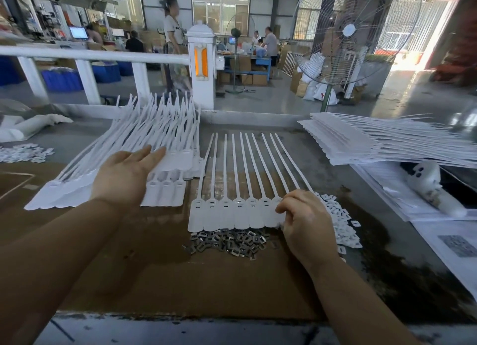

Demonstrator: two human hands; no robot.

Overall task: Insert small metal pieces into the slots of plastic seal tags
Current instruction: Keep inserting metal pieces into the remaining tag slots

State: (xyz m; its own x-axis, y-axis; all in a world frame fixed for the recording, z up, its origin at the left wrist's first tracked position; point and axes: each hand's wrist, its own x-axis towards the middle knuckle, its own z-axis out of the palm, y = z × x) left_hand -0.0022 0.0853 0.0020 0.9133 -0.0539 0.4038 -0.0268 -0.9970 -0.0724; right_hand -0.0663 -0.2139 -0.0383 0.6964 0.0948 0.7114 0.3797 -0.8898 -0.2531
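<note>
on the brown cardboard sheet [160, 280] at the middle of the worktable lies a joined strip of white plastic seal tags [232, 213], flat heads side by side toward the person, each head with a small slot near its neck, thin tails fanning away toward the far edge; just below the heads, touching their lower edge, sits a heap of small grey metal pieces [229, 242], squarish with open centres; the right hand [305, 223] has its fingers curled, pinching the right end of the strip, and hides the last heads; the left hand [127, 175] is spread flat, fingers straight, resting on a pile of more white tag strips [154, 138] to the left; beside the right hand a scatter of small white plastic bits [340, 223] runs along the table; a second stack of tag strips [361, 143] lies at the right, near printed sheets [454, 244]; beyond the table stand a white railing post [201, 60] and a large pedestal fan [346, 34].
</note>
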